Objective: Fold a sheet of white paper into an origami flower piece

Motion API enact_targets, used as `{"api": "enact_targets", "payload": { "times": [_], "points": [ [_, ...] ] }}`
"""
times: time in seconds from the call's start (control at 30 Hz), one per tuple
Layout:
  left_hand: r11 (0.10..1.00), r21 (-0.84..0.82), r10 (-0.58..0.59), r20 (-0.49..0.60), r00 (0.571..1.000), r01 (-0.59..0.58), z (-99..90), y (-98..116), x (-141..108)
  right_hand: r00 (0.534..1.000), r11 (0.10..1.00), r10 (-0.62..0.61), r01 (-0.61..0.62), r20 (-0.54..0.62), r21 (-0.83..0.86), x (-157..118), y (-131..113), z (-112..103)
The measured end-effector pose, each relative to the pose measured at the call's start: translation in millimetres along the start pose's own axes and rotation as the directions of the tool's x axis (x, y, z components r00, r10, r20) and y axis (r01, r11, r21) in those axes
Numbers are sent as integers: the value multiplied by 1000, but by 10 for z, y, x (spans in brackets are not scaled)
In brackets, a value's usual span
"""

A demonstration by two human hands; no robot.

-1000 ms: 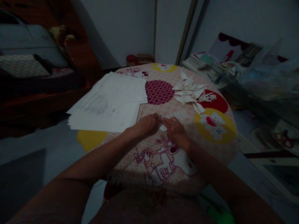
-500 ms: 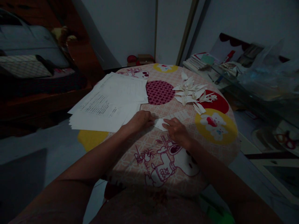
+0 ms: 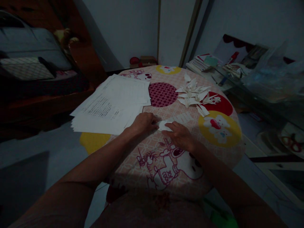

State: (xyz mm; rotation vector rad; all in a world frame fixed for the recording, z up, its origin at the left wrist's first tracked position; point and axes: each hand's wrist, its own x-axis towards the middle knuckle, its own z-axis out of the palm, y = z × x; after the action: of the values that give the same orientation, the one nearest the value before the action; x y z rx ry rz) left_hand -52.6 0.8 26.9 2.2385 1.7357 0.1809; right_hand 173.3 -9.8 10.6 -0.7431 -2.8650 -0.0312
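Observation:
Between my two hands a small folded piece of white paper [image 3: 163, 125] lies low over the patterned tablecloth [image 3: 152, 148]. My left hand [image 3: 145, 122] is closed on its left end, fingertips pinched together. On its right side, the fingers of my right hand [image 3: 179, 134] bend over the paper and grip it. Left of my hands spreads a stack of printed paper sheets [image 3: 111, 104]. Several folded white paper flowers [image 3: 193, 93] with pointed petals sit in a cluster farther back on the right. Dim light hides the fine folds of the held piece.
At the right stands a glass-topped table [image 3: 261, 107] with a clear plastic bag [image 3: 273, 79] and a pile of papers and booklets [image 3: 201, 63]. A wooden bench [image 3: 87, 63] with a light bag [image 3: 35, 44] is at the left. Small boxes [image 3: 148, 60] lie beyond the round table.
The fingers of my right hand have shifted slightly on the folded paper, covering it differently. My left hand stays nearly in place, still holding its end.

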Motion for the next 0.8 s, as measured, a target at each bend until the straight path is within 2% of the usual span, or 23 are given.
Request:
{"api": "enact_targets", "payload": {
  "times": [0.17, 0.27, 0.37, 0.43, 0.6, 0.7, 0.8],
  "points": [
    [996, -58, 64, 30, 998, -62, -36, -103, 30, 994, 993, -38, 49, -99, 105, -94, 120, 60],
    [983, -152, 111, 29, 993, -105, -39, -194, 46, 985, 984, -55, 82, -163, 161, -138, 184, 88],
    [957, -266, 134, 39, 990, -119, -61, -276, 54, 968, 974, -26, 81, -251, 210, -148, 211, 102],
    [948, -283, 171, 72, 983, -144, -95, -292, 44, 964, 978, -7, 62, -267, 197, -133, 195, 105],
    [963, -81, 263, 81, 961, -256, -145, -140, -44, 984, 1000, -19, 16, -177, -18, -72, 85, 125],
    [967, 32, 250, 72, 966, -253, -106, -18, -93, 988, 990, -66, 47, -143, -136, -58, 40, 141],
    [965, 85, 244, 67, 967, -249, -61, 40, -113, 986, 985, -81, 57, -143, -164, -50, 37, 133]
  ]
}}
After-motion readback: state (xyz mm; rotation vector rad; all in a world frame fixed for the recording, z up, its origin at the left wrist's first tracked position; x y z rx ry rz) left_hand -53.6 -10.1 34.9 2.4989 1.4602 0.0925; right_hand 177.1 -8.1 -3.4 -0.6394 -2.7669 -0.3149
